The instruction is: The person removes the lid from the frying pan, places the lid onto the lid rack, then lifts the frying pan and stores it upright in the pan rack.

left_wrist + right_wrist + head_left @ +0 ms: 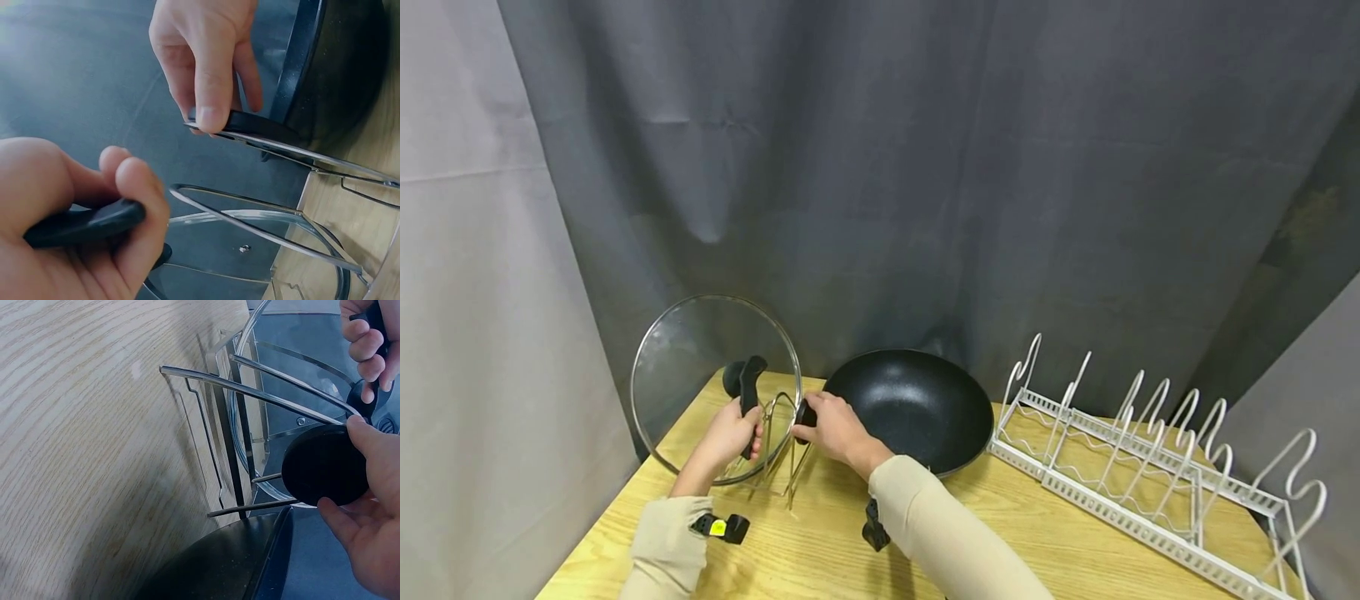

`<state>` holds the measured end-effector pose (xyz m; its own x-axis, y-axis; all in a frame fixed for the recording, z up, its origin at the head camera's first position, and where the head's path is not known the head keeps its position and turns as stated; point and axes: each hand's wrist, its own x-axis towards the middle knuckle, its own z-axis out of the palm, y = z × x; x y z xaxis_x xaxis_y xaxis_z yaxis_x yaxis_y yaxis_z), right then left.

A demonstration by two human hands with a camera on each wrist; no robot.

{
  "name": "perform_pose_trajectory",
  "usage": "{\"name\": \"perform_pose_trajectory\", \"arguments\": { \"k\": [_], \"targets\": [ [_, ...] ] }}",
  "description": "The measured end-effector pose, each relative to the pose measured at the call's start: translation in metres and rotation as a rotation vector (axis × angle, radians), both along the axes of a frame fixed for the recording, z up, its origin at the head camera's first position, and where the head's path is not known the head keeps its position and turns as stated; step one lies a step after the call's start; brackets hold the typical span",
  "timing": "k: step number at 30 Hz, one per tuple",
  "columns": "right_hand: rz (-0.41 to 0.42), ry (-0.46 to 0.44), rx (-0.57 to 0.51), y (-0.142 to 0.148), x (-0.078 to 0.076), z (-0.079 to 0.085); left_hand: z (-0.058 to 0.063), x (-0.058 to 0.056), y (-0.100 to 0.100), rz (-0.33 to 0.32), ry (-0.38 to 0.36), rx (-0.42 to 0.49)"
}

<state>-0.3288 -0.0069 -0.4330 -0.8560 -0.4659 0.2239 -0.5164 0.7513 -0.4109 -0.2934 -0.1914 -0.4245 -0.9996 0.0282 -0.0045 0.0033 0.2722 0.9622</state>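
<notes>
Your left hand (727,437) has its fingers round the handle (749,392) of the lid (688,383); your right hand's (835,423) fingers pinch a disc (322,467) at the stand's (250,392) tip; the wok (917,408) sits right of them.

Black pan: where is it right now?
In the head view, the black pan is on the table in the lower middle, between the glass lid on its left and the white rack on its right.

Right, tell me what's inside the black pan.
In the head view, the black pan shows only bare dark surface. The right hand covers part of its left side; that patch can't be seen.
</notes>
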Motion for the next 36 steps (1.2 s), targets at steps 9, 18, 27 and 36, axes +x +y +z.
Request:
{"name": "perform_pose_trajectory", "arguments": {
  "k": [9, 18, 27, 36],
  "targets": [
    [-0.01, 0.005, 0.001, -0.0022, -0.0002, -0.0032, 0.0021, -0.0008, 0.0005, -0.05, -0.041, 0.099],
    [-0.016, 0.008, 0.012, -0.0051, -0.0046, -0.0036, 0.0088, -0.0005, -0.0008, -0.057, -0.029, 0.06],
    [-0.029, -0.025, 0.036, -0.0074, -0.0037, -0.0047, 0.0073, -0.0023, -0.0019, -0.056, -0.076, 0.094],
    [-0.024, -0.041, 0.057, -0.0067, -0.0052, 0.0005, 0.007, -0.0057, -0.0051, -0.078, -0.081, 0.116]
  ]
}}
